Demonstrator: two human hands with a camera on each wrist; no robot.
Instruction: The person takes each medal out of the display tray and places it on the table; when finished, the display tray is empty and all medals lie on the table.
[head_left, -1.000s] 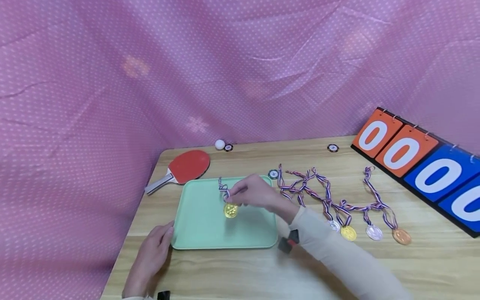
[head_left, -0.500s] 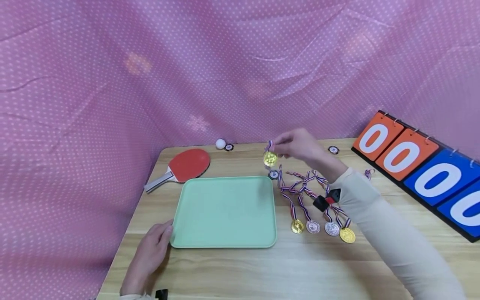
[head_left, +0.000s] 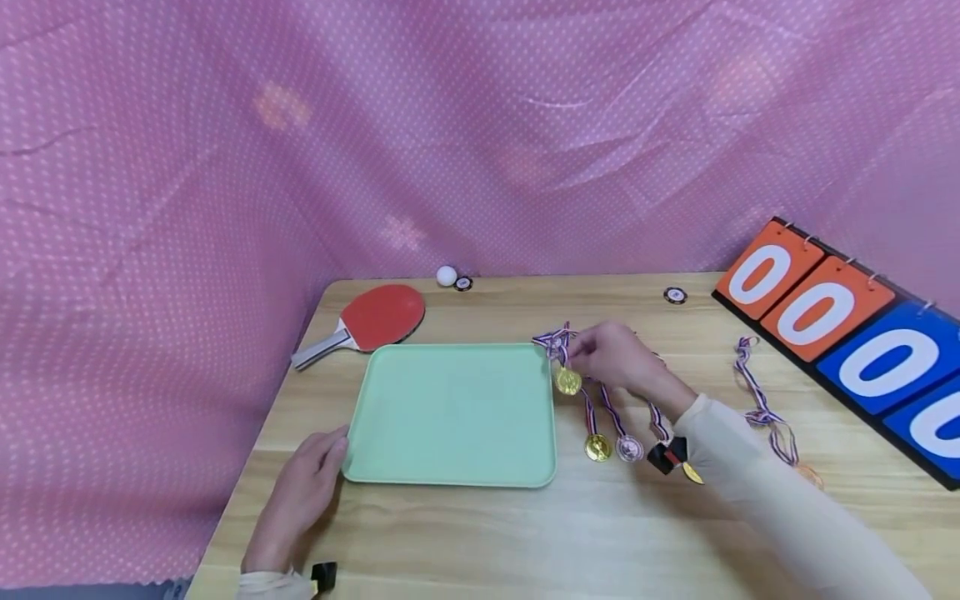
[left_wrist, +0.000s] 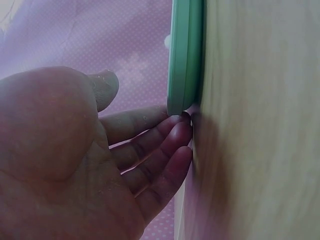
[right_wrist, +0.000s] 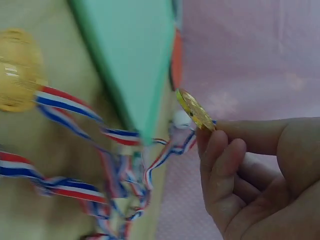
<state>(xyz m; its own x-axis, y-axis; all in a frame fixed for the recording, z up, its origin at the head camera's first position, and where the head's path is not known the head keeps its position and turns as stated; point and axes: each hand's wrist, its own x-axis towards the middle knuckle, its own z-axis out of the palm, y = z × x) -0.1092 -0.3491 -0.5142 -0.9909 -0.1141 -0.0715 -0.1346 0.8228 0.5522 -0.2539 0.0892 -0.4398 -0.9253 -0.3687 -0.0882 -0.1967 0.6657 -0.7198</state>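
Note:
My right hand pinches a gold medal by its striped ribbon, just beside the back right corner of the green tray. In the right wrist view the medal's disc shows edge-on at the fingertips, its ribbon hanging behind. Against the tray's left side rests my left hand; in the left wrist view its fingers reach loosely to the tray corner, with the thumb away from it. Right of the tray lie another gold medal and a silver medal. My right forearm partly covers more medals.
A red table tennis paddle lies behind the tray's left corner. At the back are a white ball and two poker chips, one near the ball and one farther right. A flip scoreboard stands at the right, near a tangled ribbon.
The right hand has carried the gold medal from over the tray to the back right, then lowered it beside the tray's corner. The left hand has stayed at the tray's left edge.

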